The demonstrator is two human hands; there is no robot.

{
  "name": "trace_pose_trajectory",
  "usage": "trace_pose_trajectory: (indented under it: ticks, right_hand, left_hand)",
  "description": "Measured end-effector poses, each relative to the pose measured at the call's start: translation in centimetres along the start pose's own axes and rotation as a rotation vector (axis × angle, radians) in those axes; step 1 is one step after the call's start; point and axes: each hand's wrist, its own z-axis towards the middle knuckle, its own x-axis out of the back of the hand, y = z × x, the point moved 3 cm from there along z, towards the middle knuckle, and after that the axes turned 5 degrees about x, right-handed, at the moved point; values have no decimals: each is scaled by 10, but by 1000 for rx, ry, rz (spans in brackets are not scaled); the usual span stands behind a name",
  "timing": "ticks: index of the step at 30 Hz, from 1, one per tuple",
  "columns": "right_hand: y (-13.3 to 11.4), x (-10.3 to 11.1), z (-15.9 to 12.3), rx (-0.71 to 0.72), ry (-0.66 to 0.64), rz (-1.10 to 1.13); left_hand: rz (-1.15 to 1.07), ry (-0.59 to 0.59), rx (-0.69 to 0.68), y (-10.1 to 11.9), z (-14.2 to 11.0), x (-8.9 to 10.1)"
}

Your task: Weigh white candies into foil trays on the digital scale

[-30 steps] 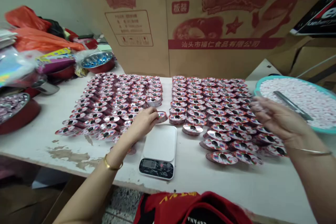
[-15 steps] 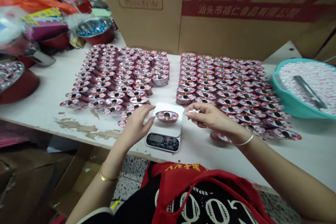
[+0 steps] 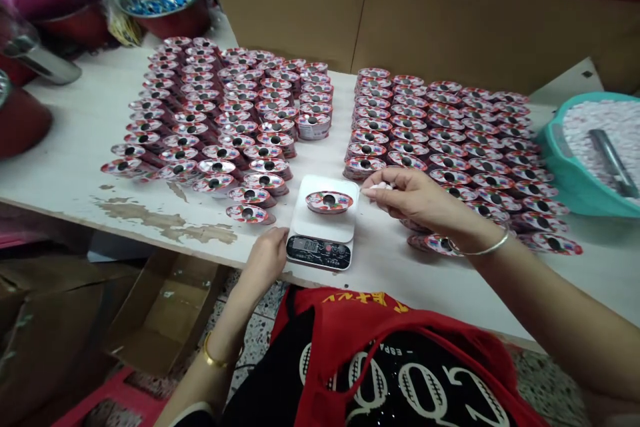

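A small oval pack [image 3: 330, 202] with a printed red rim and a dark round hole stands upright on the white plate of a digital kitchen scale [image 3: 325, 230]. Digits show on the scale's display, too blurred to read surely. Just right of the plate, my right hand [image 3: 407, 197] holds several small pale pink candies [image 3: 383, 185] between thumb and fingers. My left hand [image 3: 269, 255] is curled closed by the scale's lower left corner, at the table's front edge; its fingertips are partly hidden, and I see nothing in it.
Rows of similar oval packs [image 3: 220, 113] stand left of the scale, more packs [image 3: 440, 133] right. A turquoise basin [image 3: 565, 153] of pale candies holds a metal scoop [image 3: 613, 160]. A metal bowl [image 3: 163, 3] with blue-wrapped pieces sits back left. Cardboard boxes [image 3: 290, 13] stand behind.
My left hand has dropped from beside the plate to the scale's lower left corner, and its fingers have curled. My right hand still holds candies beside the plate. The view has tilted down.
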Motion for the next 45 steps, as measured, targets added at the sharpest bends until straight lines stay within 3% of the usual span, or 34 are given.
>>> trace_pose_trajectory:
  ticks: [6, 19, 27, 38, 45]
  right_hand:
    - [-3, -10, 17, 132, -19, -212]
    - [-15, -43, 35, 248, -160, -740]
    - [-15, -49, 38, 221, -226, -788]
    - [-17, -46, 43, 241, -149, -811]
    - [-20, -48, 44, 227, -171, -817]
  left_hand:
    - [-84, -25, -12, 4, -7, 0]
    - [-124, 128, 32, -5, -2, 15]
    - [-127, 123, 24, -7, -2, 11]
    - [-139, 128, 47, -5, 1, 12]
    - [-157, 129, 66, -6, 2, 11]
